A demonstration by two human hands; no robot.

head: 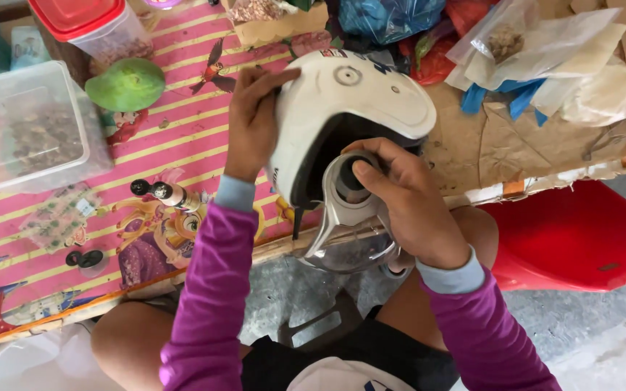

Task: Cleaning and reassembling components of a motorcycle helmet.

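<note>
White helmet (360,101) sits at the near edge of the worktop (182,137), overhanging toward the person's lap; shell dome faces up and away, opening faces down toward the person, long axis runs roughly from far-right to near-left, tilted. Clear visor (342,242) hangs off the helmet's lower edge, pointing down at the lap, its grey pivot piece just under the shell rim. Left hand (251,123) lies flat on the helmet's left side, fingers spread and pressed to the shell, not wrapped around anything. Right hand (407,203) is at the helmet's lower front, fingers curled and gripping the visor at the pivot, thumb pressed into the round recess. Both sleeves purple with grey cuffs. Left of the helmet: pink striped cartoon cloth over the worktop, green mango (126,84) well apart, red-lidded container (92,25) beyond it, clear plastic tub (27,123) farther left. Near-left of the helmet: small dark-capped bottle (164,192) lying on its side, small black part (85,258) closer to the worktop edge. Right of the helmet: bare cardboard, plastic bags (545,51) behind it. Below-right of the helmet: red plastic chair (581,235) on the concrete floor.
</note>
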